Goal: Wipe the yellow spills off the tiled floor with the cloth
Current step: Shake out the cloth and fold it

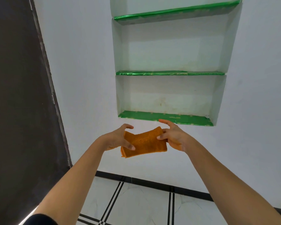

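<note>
The folded orange cloth [143, 143] hangs in the air between my hands, in front of the white wall. My left hand [118, 139] pinches its left end, my right hand [172, 137] its right end. Behind are green-lined niche shelves [169, 73], below the tiled floor [136, 203], left a dark door [18, 95].

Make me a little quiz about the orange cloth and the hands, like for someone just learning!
1. True or false: the cloth lies on the floor.
2. The cloth is held by: A) nothing B) one hand C) the left hand and right hand together.
3. Fill in: the shelf edges in the wall niche are ____.
Key: 1 false, it is up in the air; 2 C; 3 green.
</note>
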Demonstrator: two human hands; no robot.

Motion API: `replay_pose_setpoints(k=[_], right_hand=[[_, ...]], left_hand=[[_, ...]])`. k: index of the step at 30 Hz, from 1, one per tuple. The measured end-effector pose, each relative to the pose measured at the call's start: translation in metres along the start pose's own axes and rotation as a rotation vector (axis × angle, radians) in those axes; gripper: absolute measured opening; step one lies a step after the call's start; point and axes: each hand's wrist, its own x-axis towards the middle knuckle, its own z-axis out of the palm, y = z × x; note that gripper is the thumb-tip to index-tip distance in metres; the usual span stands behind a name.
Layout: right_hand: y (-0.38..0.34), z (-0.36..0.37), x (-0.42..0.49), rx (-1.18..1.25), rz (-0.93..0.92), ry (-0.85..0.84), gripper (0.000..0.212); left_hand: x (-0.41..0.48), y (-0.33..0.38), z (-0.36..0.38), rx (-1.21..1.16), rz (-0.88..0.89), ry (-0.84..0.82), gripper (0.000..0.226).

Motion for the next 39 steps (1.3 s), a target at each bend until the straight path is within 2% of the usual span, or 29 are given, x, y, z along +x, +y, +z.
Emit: replay_pose_setpoints(k=[4, 6, 8, 10, 13, 15, 17, 20, 23, 25, 28, 30, 33, 35, 37, 39], right_hand=[[0.0, 0.005, 0.001, -0.034, 0.0, 0.066, 0.065], [0.001, 0.004, 0.003, -0.041, -0.003, 0.097, 0.062], [0.002, 0.001, 0.005, -0.089, -0.013, 0.124, 0.057], [0.004, -0.001, 0.008, -0.24, -0.033, 0.167, 0.05], [0.007, 0.0, 0.011, -0.465, -0.027, 0.18, 0.039], [0.009, 0.002, 0.011, -0.55, -0.002, 0.169, 0.037], [0.01, 0.005, 0.009, -0.657, 0.003, 0.172, 0.045], [0.009, 0.01, 0.003, -0.794, -0.069, 0.138, 0.062], [0.009, 0.017, 0.001, -0.68, -0.076, -0.013, 0.065], [0.013, 0.021, 0.001, -0.602, -0.039, -0.084, 0.063], [0.021, 0.022, 0.0, -0.455, 0.006, -0.113, 0.058], [0.024, 0.02, 0.0, -0.36, 0.016, -0.112, 0.05], [0.023, 0.02, 0.001, -0.244, 0.0, -0.084, 0.042], [0.023, 0.019, 0.002, -0.149, 0.013, -0.062, 0.043], [0.024, 0.017, 0.004, -0.076, 0.053, -0.051, 0.045], [0.027, 0.015, 0.006, -0.048, 0.094, -0.038, 0.044]], left_hand=[[0.003, -0.002, 0.0, 0.264, 0.034, 0.087, 0.042], [0.004, -0.005, -0.002, 0.288, 0.055, 0.133, 0.031], [0.002, -0.006, -0.002, 0.206, 0.068, 0.161, 0.024], [0.0, -0.004, 0.002, 0.015, 0.068, 0.177, 0.02], [-0.003, 0.006, 0.013, -0.282, 0.076, 0.205, 0.022], [-0.001, 0.014, 0.017, -0.393, 0.087, 0.245, 0.023], [0.0, 0.021, 0.017, -0.392, 0.105, 0.253, 0.024], [0.002, 0.03, 0.014, -0.243, 0.147, 0.196, 0.022], [0.002, 0.037, 0.014, -0.114, 0.203, 0.151, 0.023], [0.002, 0.039, 0.013, -0.122, 0.213, 0.114, 0.025], [0.0, 0.037, 0.01, -0.253, 0.212, 0.077, 0.026], [0.001, 0.031, 0.01, -0.371, 0.201, 0.14, 0.031], [0.003, 0.017, 0.018, -0.699, 0.1, 0.273, 0.051], [0.005, 0.005, 0.028, -0.868, 0.039, 0.193, 0.058], [0.006, -0.005, 0.036, -0.878, 0.004, 0.118, 0.061], [0.009, -0.009, 0.041, -0.858, -0.014, 0.163, 0.064]])
